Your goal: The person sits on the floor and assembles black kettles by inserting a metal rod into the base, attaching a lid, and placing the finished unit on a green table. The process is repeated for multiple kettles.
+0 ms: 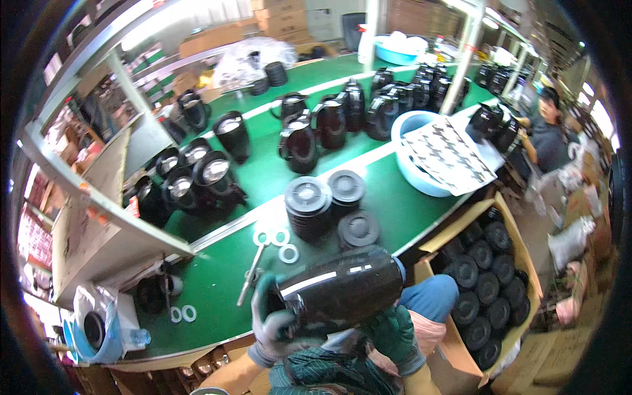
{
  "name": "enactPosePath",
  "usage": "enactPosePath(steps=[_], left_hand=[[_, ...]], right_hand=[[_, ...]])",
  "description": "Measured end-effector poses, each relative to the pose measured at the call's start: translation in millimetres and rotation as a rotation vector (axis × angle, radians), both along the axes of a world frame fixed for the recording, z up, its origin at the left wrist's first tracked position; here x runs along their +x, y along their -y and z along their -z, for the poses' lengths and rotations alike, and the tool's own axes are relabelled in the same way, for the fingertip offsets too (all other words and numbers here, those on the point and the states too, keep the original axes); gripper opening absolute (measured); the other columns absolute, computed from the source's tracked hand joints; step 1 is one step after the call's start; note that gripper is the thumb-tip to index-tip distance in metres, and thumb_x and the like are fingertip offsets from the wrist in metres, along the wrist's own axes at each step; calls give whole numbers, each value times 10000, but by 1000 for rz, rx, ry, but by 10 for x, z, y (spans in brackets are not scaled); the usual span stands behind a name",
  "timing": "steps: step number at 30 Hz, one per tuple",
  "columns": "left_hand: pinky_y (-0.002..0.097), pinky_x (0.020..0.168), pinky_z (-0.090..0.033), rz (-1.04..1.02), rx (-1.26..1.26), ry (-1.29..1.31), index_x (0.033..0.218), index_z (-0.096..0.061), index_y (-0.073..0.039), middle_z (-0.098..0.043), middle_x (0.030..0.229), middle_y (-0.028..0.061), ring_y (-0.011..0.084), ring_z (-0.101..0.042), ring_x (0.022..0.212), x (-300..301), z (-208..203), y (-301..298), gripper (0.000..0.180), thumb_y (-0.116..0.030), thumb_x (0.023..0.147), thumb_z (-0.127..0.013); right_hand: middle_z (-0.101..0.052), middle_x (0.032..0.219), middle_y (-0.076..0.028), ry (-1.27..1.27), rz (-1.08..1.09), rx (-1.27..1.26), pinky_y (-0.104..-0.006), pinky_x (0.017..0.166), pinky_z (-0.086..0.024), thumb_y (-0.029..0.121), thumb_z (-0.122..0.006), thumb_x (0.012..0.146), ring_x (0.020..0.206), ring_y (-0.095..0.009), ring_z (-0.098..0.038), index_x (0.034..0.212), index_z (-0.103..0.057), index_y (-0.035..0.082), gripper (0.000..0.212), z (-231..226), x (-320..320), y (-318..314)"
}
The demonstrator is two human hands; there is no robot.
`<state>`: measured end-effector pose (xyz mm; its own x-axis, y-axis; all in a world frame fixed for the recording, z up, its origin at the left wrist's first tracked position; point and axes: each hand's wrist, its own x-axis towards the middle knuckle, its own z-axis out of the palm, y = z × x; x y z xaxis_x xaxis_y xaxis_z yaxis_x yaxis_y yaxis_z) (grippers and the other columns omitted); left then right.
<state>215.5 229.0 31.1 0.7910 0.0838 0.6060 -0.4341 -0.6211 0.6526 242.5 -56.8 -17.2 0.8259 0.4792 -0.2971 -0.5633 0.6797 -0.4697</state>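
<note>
A glossy black jug body lies on its side across my lap, between both hands. My left hand, in a grey and green glove, grips its left end. My right hand, in a dark green glove, supports it from below near the right end; its fingers are partly hidden. On the green table just beyond stand stacks of round black lids. White rings lie beside them, next to a thin metal rod.
Black jugs stand in groups along the green table. A light blue basin holds a patterned sheet. At my right, an open carton contains round black parts. A co-worker handles jugs at far right. Metal posts rise from the table.
</note>
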Motion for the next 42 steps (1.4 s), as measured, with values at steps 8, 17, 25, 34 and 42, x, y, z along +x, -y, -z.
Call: enactPosePath(steps=[8,17,25,34,42], left_hand=[[520,1144,-434,-670,388,253,1170,-694,-42,-513,1468,266,455,-525,1341,1792,-678,-1056,650,-296,639,-970],[505,1135,-419,-724,502,-76,1192,-725,-130,-480,1520,243,429,-499,1346,3669,-339,-1831,631,-382,649,-923],[479,1098,-482,-687,526,-439,1286,-718,-188,-437,1574,217,394,-538,1334,4300,354,-2026,708,-473,669,-916],[461,945,-521,-833,961,-487,1256,-713,-198,-697,1212,98,322,-641,1164,4504,-19,-2783,448,-317,830,-785],[427,994,-556,-738,906,-501,1306,-705,-257,-711,1210,105,298,-656,1177,4658,-47,-2907,509,-236,812,-825]], right_hand=[[-522,1533,-224,90,-525,27,-613,1186,-337,499,-444,1069,1397,-437,-508,1558,-442,63,654,150,724,34],[-561,1475,-218,202,-792,-181,-560,1136,-385,440,-491,1053,1347,-403,-546,1489,-495,42,591,-325,1559,-344],[-596,1424,-212,226,-879,-247,-513,1091,-428,388,-533,1038,1303,-372,-580,1428,-542,22,535,-341,1898,-474],[-636,1367,-206,230,-905,-273,-460,1041,-477,329,-581,1021,1253,-338,-619,1359,-595,0,472,-333,2065,-416],[-671,1316,-200,342,-912,-266,-413,997,-520,277,-623,1007,1209,-307,-653,1298,-642,-19,416,-409,2037,-346]])
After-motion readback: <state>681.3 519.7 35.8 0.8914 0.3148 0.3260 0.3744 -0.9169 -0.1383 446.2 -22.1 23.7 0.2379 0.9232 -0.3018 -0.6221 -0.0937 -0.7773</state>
